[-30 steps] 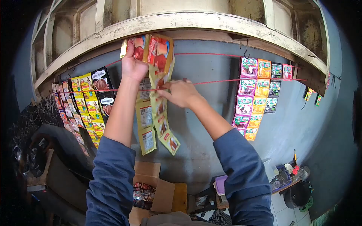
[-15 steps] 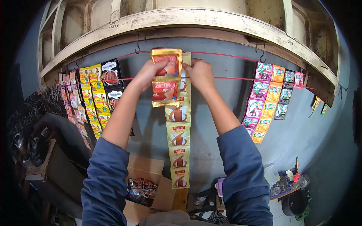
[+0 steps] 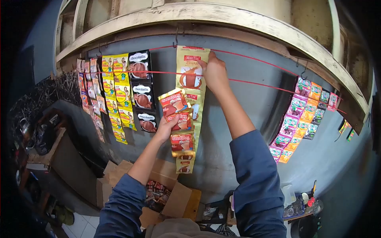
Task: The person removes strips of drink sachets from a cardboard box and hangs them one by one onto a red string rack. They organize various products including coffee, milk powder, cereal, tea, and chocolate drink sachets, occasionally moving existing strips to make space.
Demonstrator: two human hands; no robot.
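1. The MaxTea strip, a gold chain of sachets, hung down the grey wall from the upper red string, near that string's left end under the wooden beam; I judged it light, limp and foil-slick, apt to swing and to fold at the seams between sachets; the flat top seal looked the surest place to pinch, rather than a powder-filled belly
2. The Good Day strip, red and gold, lay across the front of the MaxTea strip's middle; it seemed just as light and floppy, its lower sachets dangling free; a seam between two sachets would likely give the best purchase
3. The right hand was raised high, arm almost straight, its fingers closed on the right edge of the top MaxTea sachet at the string
4. The left hand sat lower, elbow bent, thumb and fingers clamped on the Good Day strip from its left edge
5. Chocolatos sachets hung just left of both strips; an open cardboard box stood below
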